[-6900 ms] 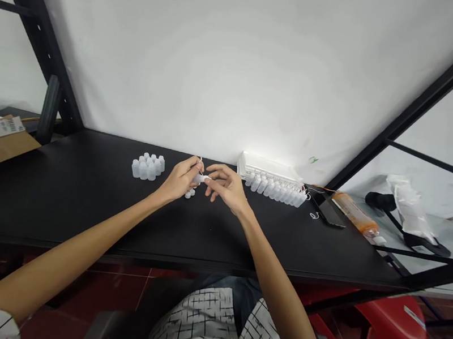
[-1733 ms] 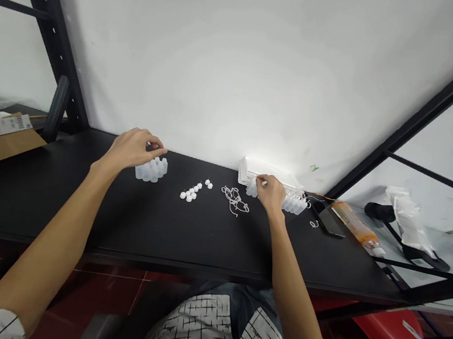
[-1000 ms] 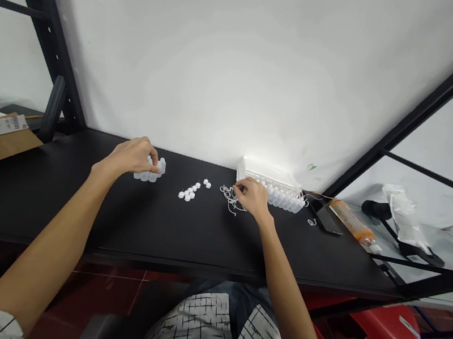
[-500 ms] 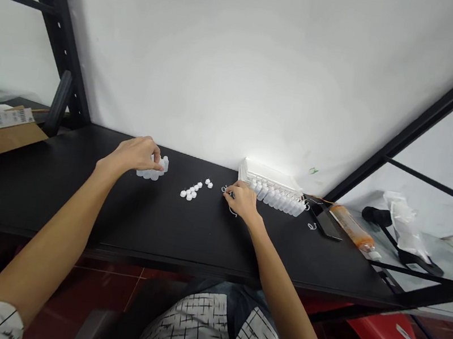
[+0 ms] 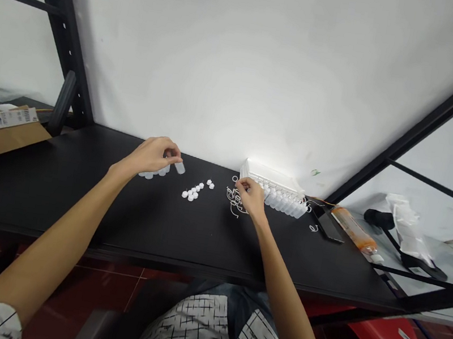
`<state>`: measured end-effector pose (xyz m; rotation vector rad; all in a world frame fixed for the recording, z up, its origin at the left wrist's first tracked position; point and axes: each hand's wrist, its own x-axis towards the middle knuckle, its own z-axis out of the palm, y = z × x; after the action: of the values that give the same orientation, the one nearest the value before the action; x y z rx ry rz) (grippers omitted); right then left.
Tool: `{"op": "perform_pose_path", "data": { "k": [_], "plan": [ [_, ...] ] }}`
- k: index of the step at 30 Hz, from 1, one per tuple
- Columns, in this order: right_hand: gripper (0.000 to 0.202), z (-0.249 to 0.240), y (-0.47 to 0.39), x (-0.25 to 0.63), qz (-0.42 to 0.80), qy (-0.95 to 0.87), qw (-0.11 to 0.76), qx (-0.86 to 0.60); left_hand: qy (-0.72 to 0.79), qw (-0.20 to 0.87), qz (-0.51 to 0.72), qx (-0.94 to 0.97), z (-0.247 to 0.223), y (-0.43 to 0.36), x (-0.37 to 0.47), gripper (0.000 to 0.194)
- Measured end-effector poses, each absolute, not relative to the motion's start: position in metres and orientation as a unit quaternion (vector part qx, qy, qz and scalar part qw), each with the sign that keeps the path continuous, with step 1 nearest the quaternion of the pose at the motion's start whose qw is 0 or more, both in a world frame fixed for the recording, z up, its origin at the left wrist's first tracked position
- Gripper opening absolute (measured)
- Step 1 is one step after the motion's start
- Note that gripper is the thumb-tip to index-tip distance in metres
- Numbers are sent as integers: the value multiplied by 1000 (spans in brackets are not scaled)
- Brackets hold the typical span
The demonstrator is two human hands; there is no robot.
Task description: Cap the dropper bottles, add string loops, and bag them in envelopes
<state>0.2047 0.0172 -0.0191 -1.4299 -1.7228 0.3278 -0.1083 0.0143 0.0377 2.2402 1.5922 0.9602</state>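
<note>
Toward surface's far edge [image 5: 204, 170]: bottle row [image 5: 286, 202], apparently done; loose bottles [image 5: 149, 175], caps [image 5: 192, 193], cords [image 5: 235, 196] pending; our left hand [image 5: 152, 155] grips bottle [image 5: 179, 168], right hand [image 5: 253, 196] loop [image 5: 235, 179].

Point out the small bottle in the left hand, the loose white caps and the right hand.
small bottle [image 5: 179, 168]: head view, its translucent body.
white caps [image 5: 190, 197]: head view, the cap nearest the wearer.
right hand [image 5: 251, 196]: head view, its back.

Workshop-like corner: black worktop [image 5: 198, 239], perforated metal upright [image 5: 61, 28], labelled carton [image 5: 7, 140], small bottles [image 5: 285, 203] in rows.
</note>
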Motion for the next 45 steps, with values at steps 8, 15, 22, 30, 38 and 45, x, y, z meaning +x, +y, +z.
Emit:
{"op": "perform_pose_path", "data": {
  "k": [8,15,22,30,38,45],
  "plan": [
    [24,-13,19,215,302,-570,589,-487,317,519,567,556,30,5,-70,24],
    [27,-15,20,213,313,-581,574,-484,243,641,563,461,16,4,-49,8],
    [28,-17,15,204,341,-616,537,-466,301,649,451,533,3,0,-36,21],
    [32,-12,2,191,397,-642,495,-431,317,609,371,625,1,-13,-20,25],
    [32,-11,-3,186,389,-670,484,-407,313,609,361,633,-11,-8,-16,28],
    [25,-12,-7,181,360,-697,483,-388,329,606,380,616,-11,-9,-16,28]
  ]
}}
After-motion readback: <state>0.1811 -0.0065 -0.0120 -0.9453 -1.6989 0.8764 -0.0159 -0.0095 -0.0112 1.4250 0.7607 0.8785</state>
